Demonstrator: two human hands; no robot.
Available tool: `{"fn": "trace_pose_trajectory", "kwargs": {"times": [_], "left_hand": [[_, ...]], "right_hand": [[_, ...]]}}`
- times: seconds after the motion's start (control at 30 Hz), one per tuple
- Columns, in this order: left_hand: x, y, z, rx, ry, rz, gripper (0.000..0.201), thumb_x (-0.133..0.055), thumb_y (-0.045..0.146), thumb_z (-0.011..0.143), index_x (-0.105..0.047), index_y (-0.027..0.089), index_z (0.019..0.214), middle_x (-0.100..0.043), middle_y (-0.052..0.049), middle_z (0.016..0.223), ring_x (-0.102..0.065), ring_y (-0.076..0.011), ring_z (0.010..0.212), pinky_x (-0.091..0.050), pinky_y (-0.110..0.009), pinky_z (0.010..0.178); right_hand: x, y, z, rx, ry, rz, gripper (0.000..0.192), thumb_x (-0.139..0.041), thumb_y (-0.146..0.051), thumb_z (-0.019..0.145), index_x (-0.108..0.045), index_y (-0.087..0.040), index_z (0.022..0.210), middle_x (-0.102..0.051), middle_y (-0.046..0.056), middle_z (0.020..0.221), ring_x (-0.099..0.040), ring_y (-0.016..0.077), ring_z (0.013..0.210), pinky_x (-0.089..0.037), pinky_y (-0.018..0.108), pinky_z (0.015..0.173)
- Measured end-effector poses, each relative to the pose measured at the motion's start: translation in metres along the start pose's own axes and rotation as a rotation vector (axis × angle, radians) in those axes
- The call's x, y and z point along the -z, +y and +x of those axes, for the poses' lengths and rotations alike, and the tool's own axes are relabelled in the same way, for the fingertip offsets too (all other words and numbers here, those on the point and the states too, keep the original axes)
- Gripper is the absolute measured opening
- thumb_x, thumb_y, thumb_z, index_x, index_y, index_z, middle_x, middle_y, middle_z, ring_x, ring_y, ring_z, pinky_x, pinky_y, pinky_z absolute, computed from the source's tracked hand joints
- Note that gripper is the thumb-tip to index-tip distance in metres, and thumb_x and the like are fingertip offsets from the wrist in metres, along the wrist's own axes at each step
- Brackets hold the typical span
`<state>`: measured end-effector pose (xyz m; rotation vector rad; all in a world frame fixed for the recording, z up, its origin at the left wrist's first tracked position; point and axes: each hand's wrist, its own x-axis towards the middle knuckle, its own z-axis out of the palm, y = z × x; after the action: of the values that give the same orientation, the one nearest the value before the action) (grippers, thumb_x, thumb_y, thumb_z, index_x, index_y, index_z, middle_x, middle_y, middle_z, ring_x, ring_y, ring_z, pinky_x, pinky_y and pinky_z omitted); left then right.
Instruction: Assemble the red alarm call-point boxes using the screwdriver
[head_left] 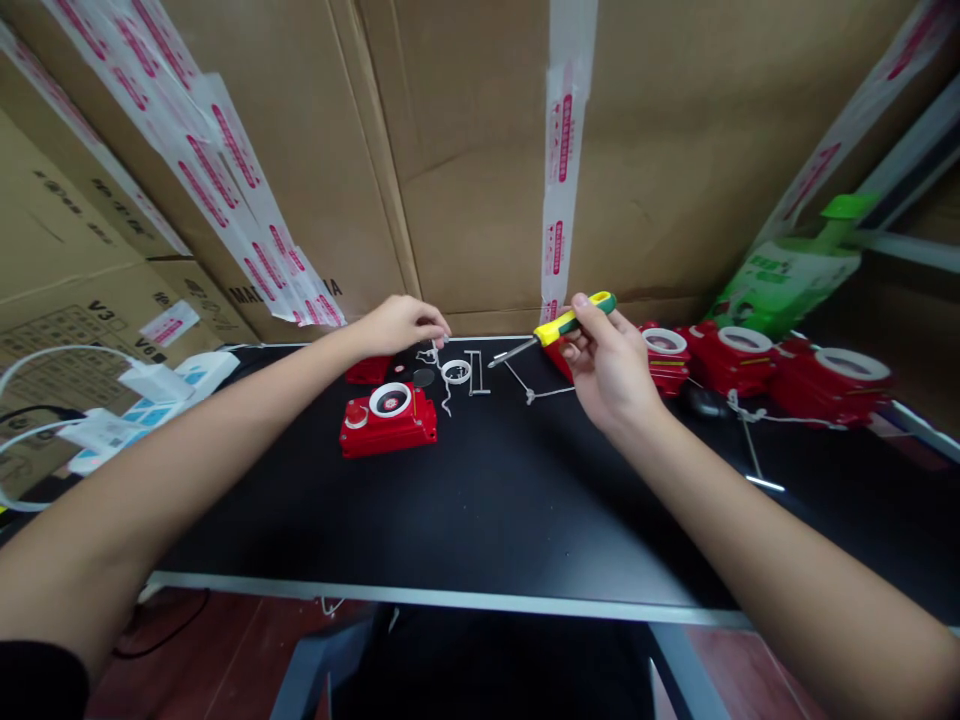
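Observation:
My right hand (607,365) holds a screwdriver (559,328) with a yellow and green handle, its metal tip pointing left above the black table (480,510). My left hand (401,325) reaches to the far edge of the table, fingertips pinched over small white string and parts (435,355). Just below it lies a red plastic device (388,420) with a white ring on top. A loose white ring (456,372) and a thin metal bracket (475,372) lie between the hands.
Several more red devices (742,365) with white rings line the right back of the table, next to a green pouch (787,275). White boxes and cable (135,400) sit at the left. Cardboard walls (465,150) with taped seams close off the back.

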<state>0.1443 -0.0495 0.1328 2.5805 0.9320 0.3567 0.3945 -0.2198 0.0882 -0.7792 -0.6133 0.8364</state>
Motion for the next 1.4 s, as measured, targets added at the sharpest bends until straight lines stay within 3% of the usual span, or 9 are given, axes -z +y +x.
{"fn": "trace_pose_trajectory", "kwargs": {"times": [0.17, 0.27, 0.4, 0.5, 0.77, 1.0, 1.1, 1.23, 1.4], "left_hand": [[0.046, -0.003, 0.006, -0.01, 0.303, -0.057, 0.032, -0.072, 0.045, 0.093, -0.083, 0.018, 0.108, -0.086, -0.012, 0.103, -0.077, -0.023, 0.093, -0.058, -0.042, 0.092], [0.052, -0.005, 0.009, 0.005, 0.377, -0.185, 0.032, -0.078, 0.044, 0.091, -0.082, 0.017, 0.108, -0.086, -0.014, 0.104, -0.075, -0.0219, 0.088, -0.06, -0.041, 0.085], [0.025, -0.017, 0.011, 0.075, 0.232, -0.246, 0.028, -0.085, 0.04, 0.085, -0.081, 0.014, 0.095, -0.085, -0.015, 0.093, -0.077, -0.0213, 0.082, -0.063, -0.04, 0.081], [0.011, -0.031, 0.012, 0.109, 0.224, -0.248, 0.027, -0.085, 0.04, 0.085, -0.079, 0.014, 0.091, -0.085, -0.014, 0.09, -0.077, -0.0203, 0.078, -0.063, -0.04, 0.079], [0.012, -0.055, 0.008, 0.113, 0.267, -0.157, 0.027, -0.075, 0.043, 0.093, -0.079, 0.017, 0.097, -0.084, -0.012, 0.097, -0.077, -0.0211, 0.08, -0.06, -0.041, 0.084], [0.015, -0.046, -0.001, 0.061, 0.216, 0.082, 0.017, -0.076, 0.033, 0.086, -0.082, 0.02, 0.095, -0.084, -0.008, 0.101, -0.075, -0.0278, 0.104, -0.049, -0.039, 0.104], [0.028, -0.032, -0.02, 0.056, 0.246, 0.126, 0.022, -0.068, 0.032, 0.092, -0.081, 0.02, 0.104, -0.083, -0.01, 0.111, -0.072, -0.0272, 0.107, -0.048, -0.039, 0.105], [0.026, -0.009, -0.066, 0.09, 0.312, 0.037, 0.035, -0.056, 0.045, 0.103, -0.076, 0.022, 0.12, -0.082, -0.009, 0.108, -0.073, -0.0233, 0.088, -0.055, -0.036, 0.085], [-0.003, -0.003, -0.113, 0.088, -0.038, -0.023, 0.06, -0.079, 0.065, 0.086, -0.073, 0.026, 0.131, -0.078, -0.01, 0.132, -0.077, -0.0307, 0.114, -0.062, -0.039, 0.095]], "right_hand": [[0.003, -0.005, 0.004, 0.034, 0.01, 0.007, 0.05, -0.106, -0.047, 0.06, -0.07, -0.024, 0.085, -0.071, -0.003, 0.085, -0.061, 0.0084, 0.068, -0.049, 0.02, 0.051], [0.002, -0.006, 0.005, 0.043, -0.005, 0.03, 0.051, -0.108, -0.046, 0.059, -0.07, -0.023, 0.085, -0.071, -0.004, 0.083, -0.061, 0.0061, 0.066, -0.05, 0.016, 0.051], [0.0, -0.005, 0.002, 0.028, 0.007, 0.021, 0.053, -0.109, -0.045, 0.056, -0.07, -0.023, 0.084, -0.07, -0.005, 0.082, -0.06, 0.0058, 0.064, -0.051, 0.015, 0.05], [-0.002, -0.002, 0.0, 0.035, 0.001, -0.015, 0.05, -0.106, -0.048, 0.059, -0.071, -0.023, 0.086, -0.071, -0.003, 0.084, -0.063, 0.0084, 0.067, -0.053, 0.019, 0.052], [-0.001, -0.001, 0.0, 0.007, -0.019, -0.008, 0.051, -0.106, -0.047, 0.06, -0.07, -0.023, 0.087, -0.068, -0.004, 0.081, -0.062, 0.0081, 0.067, -0.054, 0.018, 0.054], [-0.003, -0.001, -0.004, -0.013, -0.023, -0.024, 0.049, -0.106, -0.046, 0.059, -0.07, -0.023, 0.084, -0.068, -0.003, 0.082, -0.063, 0.0082, 0.067, -0.059, 0.018, 0.059], [-0.002, 0.0, -0.004, -0.041, -0.008, -0.025, 0.051, -0.107, -0.045, 0.057, -0.072, -0.021, 0.084, -0.066, -0.004, 0.079, -0.059, 0.0064, 0.064, -0.059, 0.016, 0.059], [-0.002, 0.001, -0.008, -0.055, -0.035, -0.064, 0.051, -0.107, -0.047, 0.059, -0.07, -0.021, 0.083, -0.059, -0.006, 0.074, -0.058, 0.0071, 0.064, -0.06, 0.017, 0.062], [-0.008, 0.006, -0.017, -0.062, -0.112, -0.158, 0.052, -0.104, -0.054, 0.066, -0.066, -0.022, 0.083, -0.053, -0.007, 0.069, -0.057, 0.0085, 0.062, -0.063, 0.021, 0.066]]}}
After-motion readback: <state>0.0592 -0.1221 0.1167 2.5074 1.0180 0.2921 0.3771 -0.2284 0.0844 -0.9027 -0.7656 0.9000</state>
